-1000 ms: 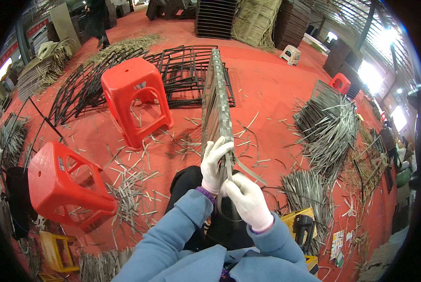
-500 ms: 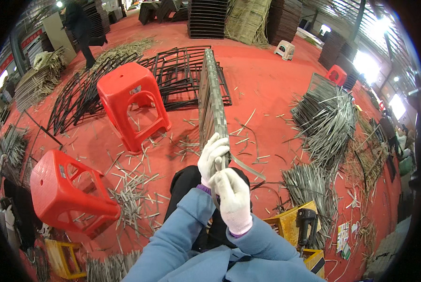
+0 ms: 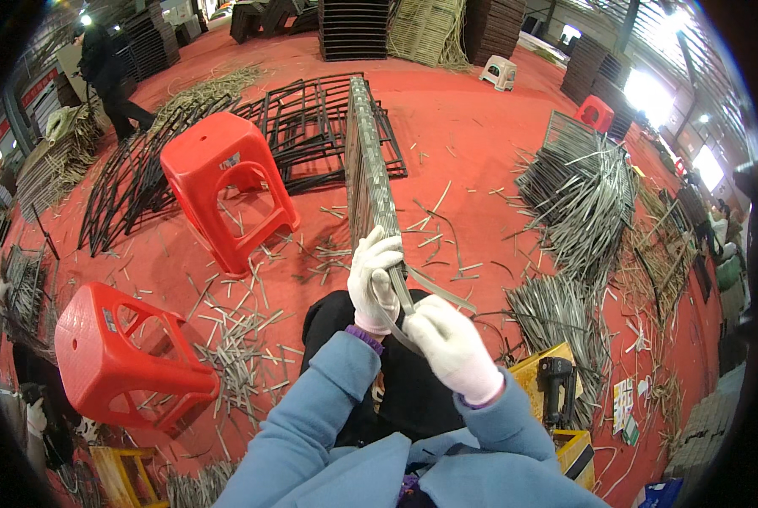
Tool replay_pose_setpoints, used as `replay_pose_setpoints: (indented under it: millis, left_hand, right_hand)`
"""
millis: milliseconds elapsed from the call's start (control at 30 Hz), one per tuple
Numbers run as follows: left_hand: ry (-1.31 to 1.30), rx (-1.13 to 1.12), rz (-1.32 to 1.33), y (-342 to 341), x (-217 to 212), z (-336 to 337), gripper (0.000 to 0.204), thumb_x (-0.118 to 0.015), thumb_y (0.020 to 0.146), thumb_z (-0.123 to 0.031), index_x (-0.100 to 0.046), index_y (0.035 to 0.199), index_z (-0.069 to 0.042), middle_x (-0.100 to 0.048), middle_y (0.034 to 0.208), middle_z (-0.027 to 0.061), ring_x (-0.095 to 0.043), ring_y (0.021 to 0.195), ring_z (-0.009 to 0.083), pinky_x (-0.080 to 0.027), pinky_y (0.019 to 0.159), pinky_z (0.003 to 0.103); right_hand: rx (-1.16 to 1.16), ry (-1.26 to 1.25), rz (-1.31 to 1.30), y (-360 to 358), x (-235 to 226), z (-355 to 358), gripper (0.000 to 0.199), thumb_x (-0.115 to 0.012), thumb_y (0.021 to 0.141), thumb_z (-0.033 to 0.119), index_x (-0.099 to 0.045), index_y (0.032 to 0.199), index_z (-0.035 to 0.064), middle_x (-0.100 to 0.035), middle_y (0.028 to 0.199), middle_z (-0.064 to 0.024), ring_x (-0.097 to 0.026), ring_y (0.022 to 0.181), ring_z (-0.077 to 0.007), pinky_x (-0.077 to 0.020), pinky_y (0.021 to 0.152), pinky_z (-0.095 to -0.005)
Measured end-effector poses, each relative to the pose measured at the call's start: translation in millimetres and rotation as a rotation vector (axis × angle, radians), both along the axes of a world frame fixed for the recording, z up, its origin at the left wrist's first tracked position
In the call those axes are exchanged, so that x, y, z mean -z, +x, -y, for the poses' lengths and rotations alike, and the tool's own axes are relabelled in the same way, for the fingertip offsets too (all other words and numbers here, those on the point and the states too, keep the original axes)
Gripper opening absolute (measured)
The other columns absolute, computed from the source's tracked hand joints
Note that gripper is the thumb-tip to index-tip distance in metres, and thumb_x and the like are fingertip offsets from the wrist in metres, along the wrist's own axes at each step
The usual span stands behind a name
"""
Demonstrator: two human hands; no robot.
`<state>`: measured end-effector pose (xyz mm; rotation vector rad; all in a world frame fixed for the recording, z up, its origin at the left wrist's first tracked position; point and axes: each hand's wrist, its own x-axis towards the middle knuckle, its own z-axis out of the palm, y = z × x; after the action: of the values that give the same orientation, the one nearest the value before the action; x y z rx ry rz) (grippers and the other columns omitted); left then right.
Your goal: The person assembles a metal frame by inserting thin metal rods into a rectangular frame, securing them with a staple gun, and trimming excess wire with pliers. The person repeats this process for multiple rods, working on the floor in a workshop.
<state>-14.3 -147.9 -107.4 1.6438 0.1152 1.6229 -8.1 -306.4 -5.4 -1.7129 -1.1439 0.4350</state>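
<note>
Panel of woven grey strips (image 3: 368, 165), upright, runs lengthwise ahead of the nearer, touching white-gloved left hand (image 3: 372, 282) (grip unclear), the white-gloved right hand (image 3: 453, 349) behind it pinching a flat grey strip (image 3: 402, 292).

White-gloved left grip (image 3: 370, 286) upright and curled, right grip (image 3: 452, 345) pinched closed beside it, blue-sleeved forearms (image 3: 307, 406) angled inward
</note>
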Motion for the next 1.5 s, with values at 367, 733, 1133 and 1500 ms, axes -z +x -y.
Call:
replay_pose_setpoints:
  millis: [367, 733, 1133, 1500]
  left_hand:
    - [-0.073, 0.17, 0.027, -4.9, 12.2, -2.8, 0.029, -0.046, 0.107, -0.026, -0.064, 0.106, -0.003, -0.068, 0.122, 0.0167, -0.055, 0.13, 0.0378, -0.04, 0.113, 0.048]
    - [-0.128, 0.139, -0.047, -0.3, 18.3, -5.7, 0.053, -0.035, 0.109, -0.047, -0.063, 0.105, -0.002, -0.068, 0.116, 0.0189, -0.057, 0.126, 0.0408, -0.042, 0.109, 0.051]
    - [0.039, 0.18, -0.016, -3.7, 15.8, -10.7, 0.024, -0.059, 0.095, -0.022, -0.06, 0.112, -0.005, -0.064, 0.128, 0.0196, -0.049, 0.135, 0.0437, -0.039, 0.112, 0.054]
    - [0.117, -0.003, 0.011, 10.2, 18.3, -9.4, 0.051, -0.03, 0.111, -0.042, -0.062, 0.106, -0.002, -0.068, 0.115, 0.0208, -0.059, 0.121, 0.0437, -0.043, 0.109, 0.055]
  right_hand:
    - [-0.084, -0.011, -1.109, 17.1, 34.6, -25.5, 0.03, -0.047, 0.108, 0.031, -0.06, 0.112, 0.0041, -0.064, 0.097, -0.0032, -0.062, 0.083, -0.0148, -0.0525, 0.074, -0.0286]
    - [-0.08, 0.082, -1.206, 39.3, 43.3, -25.2, 0.03, -0.048, 0.108, 0.032, -0.059, 0.117, 0.0062, -0.07, 0.105, -0.0099, -0.071, 0.086, -0.0192, -0.0591, 0.076, -0.0303]
    - [-0.224, 0.14, -1.493, 27.5, 40.3, -23.0, 0.026, -0.06, 0.103, 0.016, -0.059, 0.123, 0.0007, -0.07, 0.098, -0.0078, -0.071, 0.09, -0.0187, -0.0598, 0.083, -0.0348]
    - [-0.013, 0.573, -0.009, 13.3, 4.2, -22.2, 0.012, -0.052, 0.102, 0.008, -0.06, 0.098, 0.0, -0.057, 0.113, -0.0158, -0.055, 0.11, -0.0277, -0.043, 0.099, -0.0384]
